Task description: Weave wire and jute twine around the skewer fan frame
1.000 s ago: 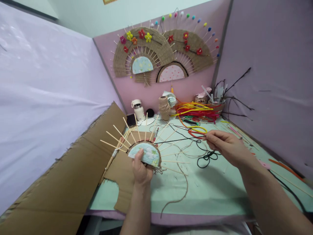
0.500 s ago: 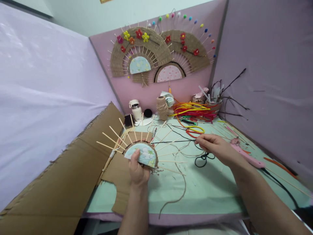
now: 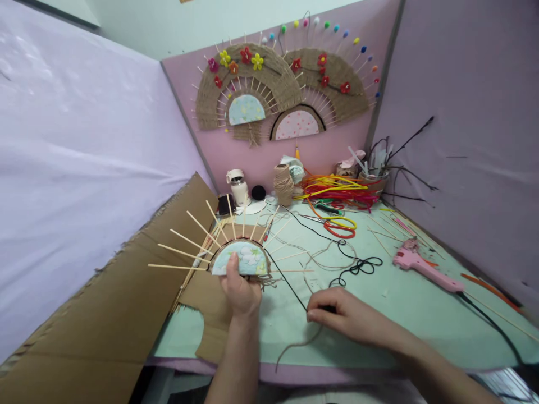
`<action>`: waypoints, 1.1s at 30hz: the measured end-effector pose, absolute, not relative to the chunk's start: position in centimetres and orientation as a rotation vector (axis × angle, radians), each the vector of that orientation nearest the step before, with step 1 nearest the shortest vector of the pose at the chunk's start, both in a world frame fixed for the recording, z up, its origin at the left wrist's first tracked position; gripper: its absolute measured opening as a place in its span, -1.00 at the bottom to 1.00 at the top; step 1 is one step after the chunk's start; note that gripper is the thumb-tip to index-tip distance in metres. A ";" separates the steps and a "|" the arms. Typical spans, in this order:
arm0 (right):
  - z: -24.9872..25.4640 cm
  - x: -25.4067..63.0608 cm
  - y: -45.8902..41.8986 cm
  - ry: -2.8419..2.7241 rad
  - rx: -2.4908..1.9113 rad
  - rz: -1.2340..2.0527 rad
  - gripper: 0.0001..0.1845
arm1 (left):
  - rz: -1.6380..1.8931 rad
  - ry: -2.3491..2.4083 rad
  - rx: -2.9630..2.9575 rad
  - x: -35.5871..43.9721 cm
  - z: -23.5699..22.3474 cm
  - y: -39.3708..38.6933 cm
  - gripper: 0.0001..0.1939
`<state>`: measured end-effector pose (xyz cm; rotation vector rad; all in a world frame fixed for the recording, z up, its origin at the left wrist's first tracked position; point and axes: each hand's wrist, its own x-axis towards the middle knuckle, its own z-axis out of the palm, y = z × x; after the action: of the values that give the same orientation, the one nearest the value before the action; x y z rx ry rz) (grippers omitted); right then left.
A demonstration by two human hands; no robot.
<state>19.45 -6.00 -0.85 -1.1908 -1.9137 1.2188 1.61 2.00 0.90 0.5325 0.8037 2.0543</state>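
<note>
My left hand [image 3: 242, 292] grips a half-round fan base [image 3: 217, 261] covered in pale blue floral cloth, thumb across its front. Thin wooden sticks [image 3: 197, 220] radiate from its curved rim, and some brown twine ends hang below its right corner. A black cord [image 3: 288, 284] runs along the rim and then stretches taut down to the right. My right hand [image 3: 337, 311] pinches that cord between thumb and fingers, low over the table. More of the cord lies in loose loops [image 3: 364, 265] beyond the right hand.
Scissors [image 3: 340, 227], a twine spool [image 3: 283, 188] and pipe cleaners [image 3: 337, 188] lie farther back. A pink glue gun [image 3: 425, 270] rests at right with its cable. Cardboard [image 3: 109, 286] leans at left. Finished woven fans [image 3: 248, 70] hang on the back panel.
My right hand has moved down and left, carrying the cord from level to slanting downward. The fan base has turned slightly counterclockwise in my left hand. The glue gun is now uncovered.
</note>
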 end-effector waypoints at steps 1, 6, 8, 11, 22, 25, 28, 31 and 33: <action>-1.1 19.0 -6.1 -1.949 -1.178 1.215 -0.73 | 2.059 0.805 0.533 1.6 0.8 2.1 -0.84; -1.4 18.3 -5.8 -2.036 -1.149 1.187 -0.73 | 2.082 0.827 0.557 1.4 0.5 2.3 -0.84; -1.2 18.4 -5.7 -2.063 -1.145 1.210 -0.72 | 2.093 0.829 0.536 1.4 0.6 2.3 -0.85; -1.2 18.8 -5.7 -2.046 -1.133 1.236 -0.79 | 2.074 0.811 0.476 1.7 0.8 2.0 -0.86; -3.4 17.5 -3.8 -1.487 -1.084 1.048 -0.52 | 1.887 0.701 0.480 3.8 1.1 -0.1 -0.79; -3.0 16.5 -3.9 -1.317 -1.024 1.017 -0.55 | 1.797 0.655 0.545 4.1 1.3 -0.6 -0.73; -2.9 16.5 -3.7 -1.147 -1.024 1.037 -0.61 | 1.617 0.603 0.605 3.9 1.1 -0.7 -0.65; -3.3 17.1 -3.3 -1.004 -1.010 1.057 -0.67 | 1.382 0.524 0.634 3.6 0.5 -0.4 -0.60; -3.7 17.5 -2.9 -0.950 -0.968 1.076 -0.72 | 1.283 0.491 0.630 3.6 0.1 -0.2 -0.58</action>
<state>17.54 -2.92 -3.65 -0.9681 -0.9496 1.0763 3.58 -0.21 0.10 0.6295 0.4912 1.2828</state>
